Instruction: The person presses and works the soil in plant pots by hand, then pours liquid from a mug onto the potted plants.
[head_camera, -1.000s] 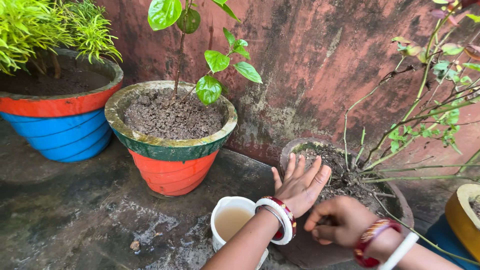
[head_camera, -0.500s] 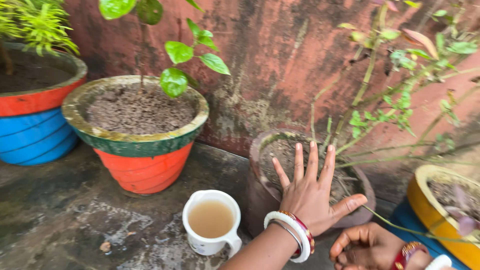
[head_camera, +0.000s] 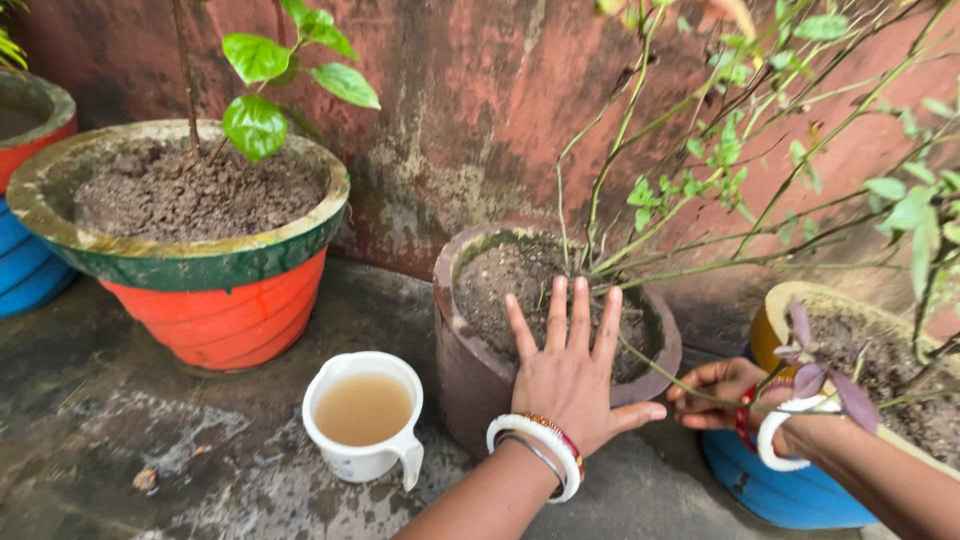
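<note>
The brown pot (head_camera: 470, 370) stood on the wet floor (head_camera: 150, 440) close against the stained red wall (head_camera: 480, 90). It was a dull, dirt-streaked clay colour, its rim rough and greenish with moss on the inner side, and it was filled with dark crumbly soil (head_camera: 500, 285). Thin green stems (head_camera: 640, 240) rose from the soil and leaned out to the right, bearing small leaves.

The left hand (head_camera: 570, 375) lay flat over the near edge of the pot, palm down, fingers (head_camera: 580, 315) spread apart and stretched over the soil, thumb pointing right along the rim. White and red bangles (head_camera: 535, 450) circled that wrist. The right hand (head_camera: 720, 393) was just beside the pot's right rim, fingers curled loosely inward; whether it pinched a stem could not be told.

Just left of the pot sat a white jug (head_camera: 365, 415) holding cloudy brownish water, its handle towards the camera. Further left stood an orange pot (head_camera: 220, 300) with a green band and a leafy plant, and at the right, under the right arm, a blue and yellow pot (head_camera: 790, 490).
</note>
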